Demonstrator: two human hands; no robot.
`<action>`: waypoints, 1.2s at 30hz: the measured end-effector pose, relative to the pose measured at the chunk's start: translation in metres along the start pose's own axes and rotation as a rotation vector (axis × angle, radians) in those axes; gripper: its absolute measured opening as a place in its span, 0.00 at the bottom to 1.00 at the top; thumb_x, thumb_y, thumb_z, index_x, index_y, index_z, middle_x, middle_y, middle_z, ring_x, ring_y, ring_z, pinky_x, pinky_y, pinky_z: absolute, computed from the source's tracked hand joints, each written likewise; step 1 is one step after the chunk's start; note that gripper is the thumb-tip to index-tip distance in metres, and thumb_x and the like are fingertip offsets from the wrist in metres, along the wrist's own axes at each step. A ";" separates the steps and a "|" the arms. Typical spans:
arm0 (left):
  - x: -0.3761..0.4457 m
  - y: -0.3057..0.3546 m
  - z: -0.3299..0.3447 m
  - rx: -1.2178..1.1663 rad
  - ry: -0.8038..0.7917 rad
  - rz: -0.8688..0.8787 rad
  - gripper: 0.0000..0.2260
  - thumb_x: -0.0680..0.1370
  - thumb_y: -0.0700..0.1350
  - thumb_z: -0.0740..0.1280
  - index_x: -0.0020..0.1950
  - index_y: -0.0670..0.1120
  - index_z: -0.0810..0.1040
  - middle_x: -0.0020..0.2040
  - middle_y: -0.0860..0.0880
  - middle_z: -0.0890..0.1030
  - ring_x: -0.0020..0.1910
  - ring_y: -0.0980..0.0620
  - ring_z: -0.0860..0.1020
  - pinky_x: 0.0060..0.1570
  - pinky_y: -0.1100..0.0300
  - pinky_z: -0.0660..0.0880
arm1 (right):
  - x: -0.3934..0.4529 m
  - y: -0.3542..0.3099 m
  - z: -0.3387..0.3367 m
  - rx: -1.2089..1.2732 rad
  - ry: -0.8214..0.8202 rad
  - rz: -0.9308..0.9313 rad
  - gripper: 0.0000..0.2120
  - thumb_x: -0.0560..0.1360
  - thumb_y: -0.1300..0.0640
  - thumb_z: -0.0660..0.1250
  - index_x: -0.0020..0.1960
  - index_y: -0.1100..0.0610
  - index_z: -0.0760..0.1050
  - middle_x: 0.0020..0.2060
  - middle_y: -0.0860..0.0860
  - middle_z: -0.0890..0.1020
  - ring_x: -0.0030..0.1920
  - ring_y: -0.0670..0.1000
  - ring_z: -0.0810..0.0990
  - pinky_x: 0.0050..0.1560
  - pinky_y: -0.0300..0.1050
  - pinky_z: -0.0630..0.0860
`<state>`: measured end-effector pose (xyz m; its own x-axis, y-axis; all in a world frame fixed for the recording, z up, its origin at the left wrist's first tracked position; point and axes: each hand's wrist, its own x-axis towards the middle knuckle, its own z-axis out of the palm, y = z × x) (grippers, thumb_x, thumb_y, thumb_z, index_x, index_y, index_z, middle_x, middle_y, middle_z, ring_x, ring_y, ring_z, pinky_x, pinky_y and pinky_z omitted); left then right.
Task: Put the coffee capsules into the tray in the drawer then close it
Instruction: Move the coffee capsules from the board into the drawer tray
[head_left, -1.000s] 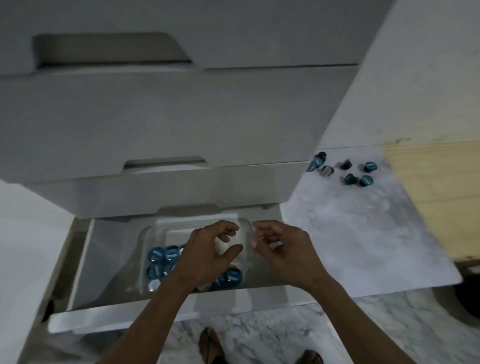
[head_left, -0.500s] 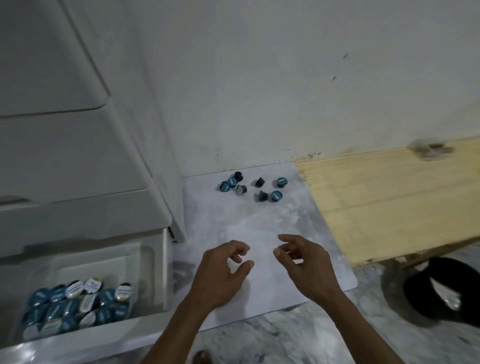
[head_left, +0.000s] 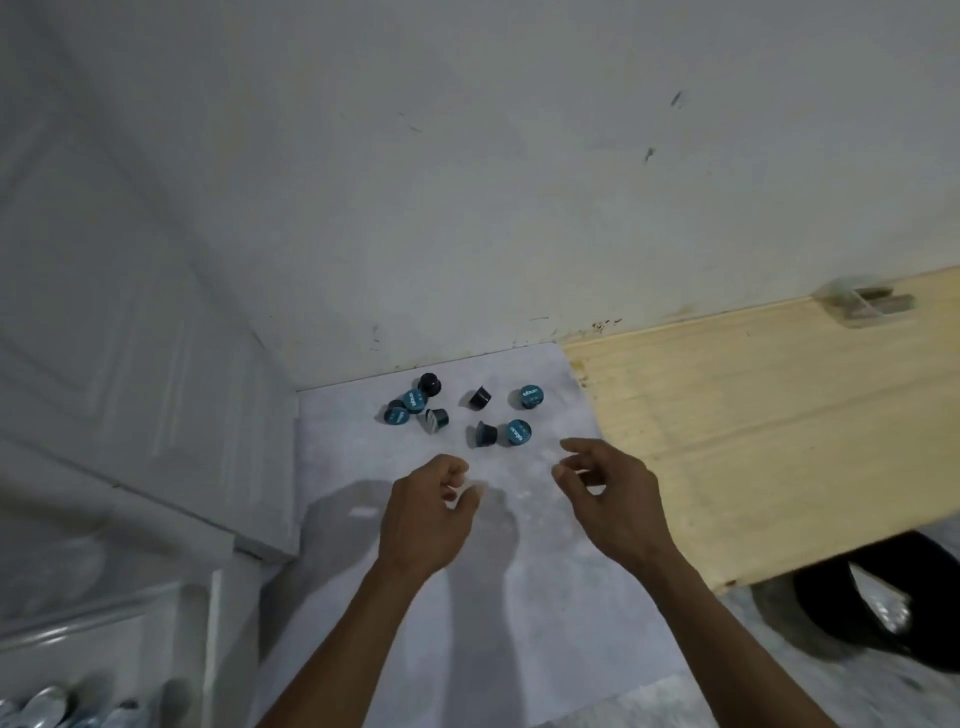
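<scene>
Ahead of both hands, toward the wall, a loose cluster of small teal-lidded dark plastic coffee capsules (head_left: 462, 413) is scattered on the pale marbled slab (head_left: 395, 597). Nothing is held: the left hand (head_left: 426, 514) and right hand (head_left: 610, 499) are loosely curled. The right-side capsules are judged nearer the right hand's fingertips (head_left: 569, 446). The open drawer (head_left: 104, 670) is glimpsed lower left.
</scene>
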<state>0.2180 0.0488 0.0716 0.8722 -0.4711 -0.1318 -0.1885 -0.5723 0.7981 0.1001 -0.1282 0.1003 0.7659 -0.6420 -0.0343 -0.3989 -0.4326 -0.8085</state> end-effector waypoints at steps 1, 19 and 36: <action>0.009 0.000 0.006 -0.003 -0.006 -0.044 0.10 0.74 0.49 0.73 0.53 0.50 0.79 0.46 0.54 0.81 0.43 0.57 0.80 0.48 0.53 0.81 | 0.010 0.003 0.001 -0.006 -0.008 0.018 0.13 0.75 0.52 0.71 0.59 0.51 0.79 0.44 0.43 0.84 0.42 0.38 0.81 0.39 0.24 0.72; 0.094 -0.004 0.114 0.154 0.302 -0.407 0.15 0.77 0.61 0.65 0.56 0.53 0.80 0.52 0.51 0.83 0.53 0.47 0.80 0.47 0.52 0.76 | 0.114 0.112 0.090 -0.279 -0.206 -0.311 0.18 0.74 0.54 0.72 0.63 0.52 0.78 0.62 0.53 0.79 0.59 0.56 0.77 0.60 0.49 0.77; 0.088 -0.044 0.145 0.009 0.451 0.057 0.11 0.72 0.38 0.74 0.54 0.39 0.82 0.52 0.44 0.83 0.50 0.47 0.82 0.50 0.46 0.81 | 0.121 0.159 0.080 -0.218 -0.005 -0.473 0.14 0.74 0.51 0.73 0.57 0.56 0.80 0.54 0.52 0.84 0.52 0.53 0.81 0.52 0.51 0.78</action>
<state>0.2373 -0.0647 -0.0606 0.9693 -0.1643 0.1832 -0.2445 -0.5607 0.7911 0.1698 -0.2244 -0.0793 0.8901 -0.3415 0.3020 -0.1037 -0.7968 -0.5953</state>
